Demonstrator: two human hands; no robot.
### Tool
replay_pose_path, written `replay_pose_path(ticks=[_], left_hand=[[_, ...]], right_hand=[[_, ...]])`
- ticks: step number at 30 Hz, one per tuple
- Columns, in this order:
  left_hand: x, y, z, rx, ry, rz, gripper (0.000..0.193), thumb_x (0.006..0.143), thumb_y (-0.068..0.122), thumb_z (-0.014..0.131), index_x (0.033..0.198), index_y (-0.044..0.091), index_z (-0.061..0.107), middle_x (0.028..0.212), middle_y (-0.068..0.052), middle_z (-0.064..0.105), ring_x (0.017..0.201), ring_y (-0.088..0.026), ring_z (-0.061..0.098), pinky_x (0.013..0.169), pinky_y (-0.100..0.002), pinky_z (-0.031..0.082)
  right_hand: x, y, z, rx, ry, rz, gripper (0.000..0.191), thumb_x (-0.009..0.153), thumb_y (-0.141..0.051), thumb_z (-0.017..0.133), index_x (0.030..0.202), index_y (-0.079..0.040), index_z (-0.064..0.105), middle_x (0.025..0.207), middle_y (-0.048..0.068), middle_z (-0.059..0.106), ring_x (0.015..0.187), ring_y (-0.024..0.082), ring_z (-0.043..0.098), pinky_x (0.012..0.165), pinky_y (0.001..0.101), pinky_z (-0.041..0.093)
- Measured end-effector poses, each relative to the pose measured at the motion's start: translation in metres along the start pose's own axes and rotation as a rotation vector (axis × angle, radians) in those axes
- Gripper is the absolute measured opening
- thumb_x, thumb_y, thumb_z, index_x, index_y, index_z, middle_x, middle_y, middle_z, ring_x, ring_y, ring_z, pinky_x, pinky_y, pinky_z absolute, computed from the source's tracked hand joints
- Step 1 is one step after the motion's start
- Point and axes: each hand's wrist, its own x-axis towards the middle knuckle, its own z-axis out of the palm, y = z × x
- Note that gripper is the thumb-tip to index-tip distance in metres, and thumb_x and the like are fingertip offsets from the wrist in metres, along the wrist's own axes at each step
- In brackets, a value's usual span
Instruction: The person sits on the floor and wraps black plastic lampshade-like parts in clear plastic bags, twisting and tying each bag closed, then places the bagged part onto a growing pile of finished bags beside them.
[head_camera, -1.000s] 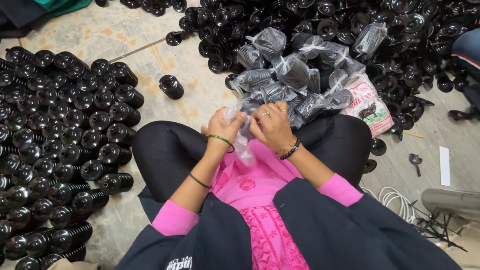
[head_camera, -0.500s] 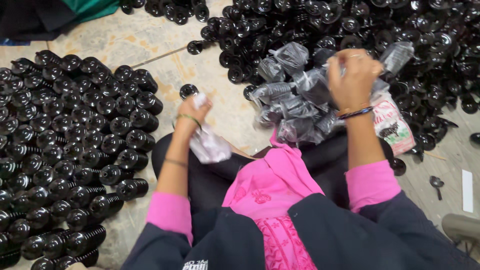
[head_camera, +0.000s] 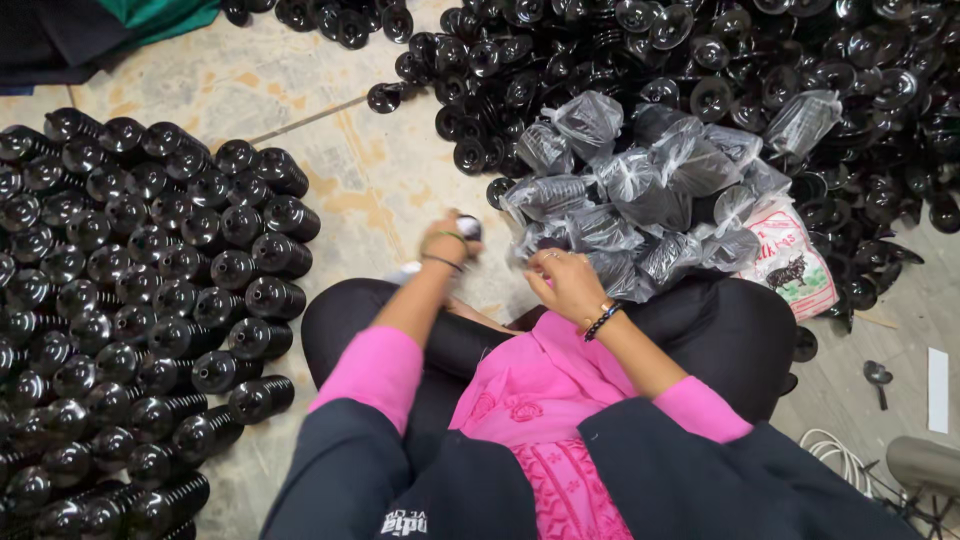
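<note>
Reaching forward, my left hand (head_camera: 450, 243) now grips a small pale bag (head_camera: 470, 228) above the floor (head_camera: 380, 180); my right hand (head_camera: 565, 285), back from the bagged pile (head_camera: 640, 190), hangs half-curled, holding nothing I can see.

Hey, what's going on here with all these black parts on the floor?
A person in a pink top sits cross-legged on the stone floor. The left hand reaches down to the floor in front of the knee, touching something small and pale that is partly hidden. The right hand rests at a heap of clear plastic bags holding black ribbed parts. Neat rows of black round-topped ribbed parts lie to the left; a loose pile of black parts spreads beyond.
</note>
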Motion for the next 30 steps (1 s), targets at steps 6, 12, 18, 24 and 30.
replay_pose_path(ticks=[6,12,18,24,30], left_hand=[[-0.054,0.019,-0.019,-0.277,0.258,0.044,0.044,0.086,0.034,0.076,0.122,0.011,0.068,0.116,-0.021,0.072,0.101,-0.037,0.074,0.090,-0.043,0.059],[-0.118,0.033,-0.059,-0.950,0.452,0.462,0.050,0.117,0.036,0.036,0.134,-0.001,0.063,0.142,-0.024,0.057,0.128,-0.039,0.056,0.103,-0.046,0.044],[-0.156,0.049,-0.075,-0.792,0.722,0.272,0.057,0.112,0.046,0.033,0.112,0.002,0.068,0.109,-0.014,0.073,0.101,-0.025,0.067,0.094,-0.035,0.051],[-0.171,0.067,-0.070,-1.062,0.450,0.312,0.035,0.104,0.033,0.058,0.108,0.001,0.071,0.099,-0.007,0.073,0.089,-0.013,0.065,0.081,-0.027,0.053],[-0.186,0.055,-0.069,-1.279,0.293,0.217,0.026,0.087,0.021,0.081,0.101,-0.001,0.075,0.094,-0.006,0.076,0.081,-0.011,0.070,0.074,-0.026,0.056]], right_hand=[[0.002,0.003,0.004,0.291,0.050,0.131,0.024,0.091,-0.019,0.075,0.106,-0.001,0.068,0.098,0.013,0.073,0.087,0.024,0.074,0.078,0.0350,0.059],[0.026,-0.043,0.017,0.868,-0.062,-0.062,0.048,0.096,-0.017,0.075,0.134,0.003,0.054,0.127,0.007,0.065,0.118,0.015,0.060,0.101,0.0312,0.047],[0.012,-0.077,0.011,0.875,-0.066,0.169,0.029,0.100,-0.016,0.073,0.120,0.004,0.065,0.114,0.009,0.071,0.105,0.012,0.063,0.094,0.0307,0.054],[0.016,-0.078,-0.013,1.018,0.110,0.171,0.033,0.088,-0.008,0.075,0.116,-0.003,0.058,0.103,-0.002,0.067,0.093,0.006,0.064,0.080,0.0233,0.054],[0.009,-0.076,-0.020,1.074,0.157,0.199,0.009,0.098,-0.008,0.068,0.103,-0.001,0.066,0.088,-0.001,0.070,0.077,0.003,0.063,0.067,0.0198,0.050]])
